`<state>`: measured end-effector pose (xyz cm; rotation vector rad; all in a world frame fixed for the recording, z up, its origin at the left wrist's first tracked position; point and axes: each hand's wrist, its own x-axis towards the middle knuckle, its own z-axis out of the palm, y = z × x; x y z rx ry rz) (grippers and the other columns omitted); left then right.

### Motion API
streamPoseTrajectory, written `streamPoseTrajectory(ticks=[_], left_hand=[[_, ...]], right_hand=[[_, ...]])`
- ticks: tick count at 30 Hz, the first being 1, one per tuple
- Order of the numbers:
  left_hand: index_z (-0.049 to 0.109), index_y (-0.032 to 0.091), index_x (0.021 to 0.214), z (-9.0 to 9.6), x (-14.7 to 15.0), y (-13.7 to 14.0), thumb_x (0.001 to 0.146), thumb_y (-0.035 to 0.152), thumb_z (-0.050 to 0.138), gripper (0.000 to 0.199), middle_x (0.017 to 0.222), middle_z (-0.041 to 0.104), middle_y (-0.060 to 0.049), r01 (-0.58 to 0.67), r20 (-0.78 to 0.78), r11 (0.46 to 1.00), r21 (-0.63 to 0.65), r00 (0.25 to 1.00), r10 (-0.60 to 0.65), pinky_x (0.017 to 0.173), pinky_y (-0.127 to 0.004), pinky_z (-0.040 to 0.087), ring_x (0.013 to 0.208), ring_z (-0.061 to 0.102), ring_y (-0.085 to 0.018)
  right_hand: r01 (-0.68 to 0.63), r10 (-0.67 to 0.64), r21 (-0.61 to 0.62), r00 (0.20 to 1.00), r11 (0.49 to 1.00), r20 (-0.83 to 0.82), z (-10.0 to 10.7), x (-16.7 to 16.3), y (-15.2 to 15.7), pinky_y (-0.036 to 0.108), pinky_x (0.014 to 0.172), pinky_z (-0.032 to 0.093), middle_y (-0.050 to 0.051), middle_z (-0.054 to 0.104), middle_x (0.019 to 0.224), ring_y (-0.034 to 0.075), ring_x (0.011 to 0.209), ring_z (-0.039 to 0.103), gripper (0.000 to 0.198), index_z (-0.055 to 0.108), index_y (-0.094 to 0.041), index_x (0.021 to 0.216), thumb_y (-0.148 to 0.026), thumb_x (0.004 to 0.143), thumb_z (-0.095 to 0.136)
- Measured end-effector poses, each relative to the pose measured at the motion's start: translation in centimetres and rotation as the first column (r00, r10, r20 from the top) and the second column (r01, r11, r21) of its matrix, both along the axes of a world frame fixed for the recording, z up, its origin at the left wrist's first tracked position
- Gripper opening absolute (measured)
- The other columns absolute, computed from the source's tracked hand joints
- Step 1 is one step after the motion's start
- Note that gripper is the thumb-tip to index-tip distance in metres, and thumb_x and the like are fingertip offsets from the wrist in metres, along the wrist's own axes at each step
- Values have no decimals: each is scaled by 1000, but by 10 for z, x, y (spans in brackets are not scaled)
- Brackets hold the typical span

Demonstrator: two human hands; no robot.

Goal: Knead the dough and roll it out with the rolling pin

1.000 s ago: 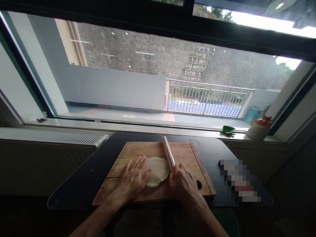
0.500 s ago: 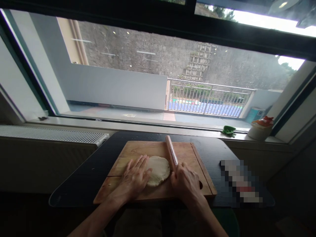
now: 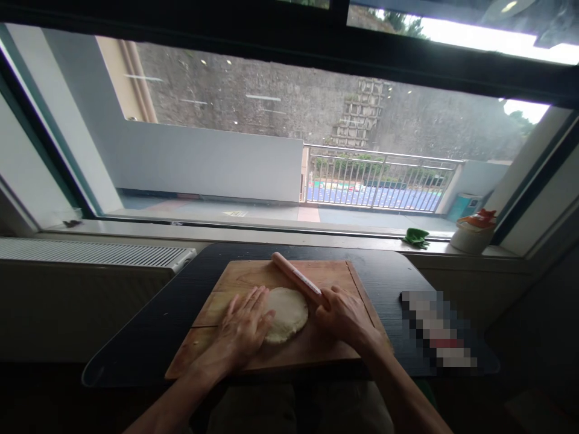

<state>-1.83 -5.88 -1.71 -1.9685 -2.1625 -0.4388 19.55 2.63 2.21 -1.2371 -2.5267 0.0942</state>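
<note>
One flattened dough round on a wooden cutting board

The dough sits near the board's middle, with wood showing on its far, near and right sides. On the board's left part, the left hand lies flat at the dough's edge, fingers nearly together, thumb apart. Toward the board's right, the right hand's fingers curl around the near end of a rolling pin, whose other end reaches the board's far edge. Black desk extends broadly beyond the board's left edge.
</note>
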Motion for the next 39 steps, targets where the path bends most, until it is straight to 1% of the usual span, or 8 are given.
streamPoseTrajectory(ticks=[4,8,12,15,27,32,36,39], left_hand=[[43,17,134,0,0,0,90,44,32,53,140,42,-9,13,-14,999,41,1000,-13,108,-46,25,132,33,-24],[42,17,135,-5,-2,1,90,45,32,53,140,41,-10,16,-12,999,46,1000,-15,109,-46,24,132,33,-24],[40,15,136,-7,-3,3,91,45,30,54,141,38,-10,19,-14,999,28,1000,-19,109,-49,22,133,30,-24],[40,15,135,-7,-3,3,91,45,29,54,142,37,-11,10,-6,1000,16,1000,-10,109,-49,22,133,30,-24],[39,18,137,-12,-4,3,91,45,29,54,141,39,-9,3,9,998,57,1000,-3,110,-47,21,133,32,-24],[39,17,136,-12,-5,3,91,46,28,55,142,39,-9,14,-4,998,58,1000,-14,110,-46,22,133,31,-24],[40,16,136,-14,-5,4,91,46,28,55,141,39,-9,2,0,1000,27,1000,-2,109,-48,23,133,31,-25],[45,15,132,-11,-3,1,89,47,33,55,142,38,-12,2,-22,994,113,1000,0,108,-48,24,134,28,-27]], right_hand=[[-55,55,61,998,997,-1,0,-1,6,25,72,34,4,58,93,16,86,53,14,55,-18,93,-22,82,47],[-117,116,11,992,993,45,4,2,11,24,70,34,3,57,95,15,84,53,14,54,-20,96,-22,84,46],[-154,152,38,987,987,56,8,2,17,24,72,33,4,56,98,15,88,52,15,54,-19,97,-21,84,46],[-226,223,22,970,974,94,10,0,23,24,70,33,2,57,92,14,82,52,13,54,-20,94,-20,84,46],[-296,289,25,946,955,146,13,-13,44,22,63,31,2,57,91,12,76,51,15,57,-20,95,-21,84,46],[-421,414,16,899,907,144,13,-16,55,22,64,31,1,56,92,11,76,50,16,57,-21,97,-23,83,50],[-422,415,47,903,905,109,14,-15,61,21,68,32,1,54,94,13,84,49,22,57,-23,105,-23,83,52],[-474,471,16,878,880,84,14,-14,63,21,69,33,1,54,93,11,82,49,21,57,-23,105,-25,86,49]])
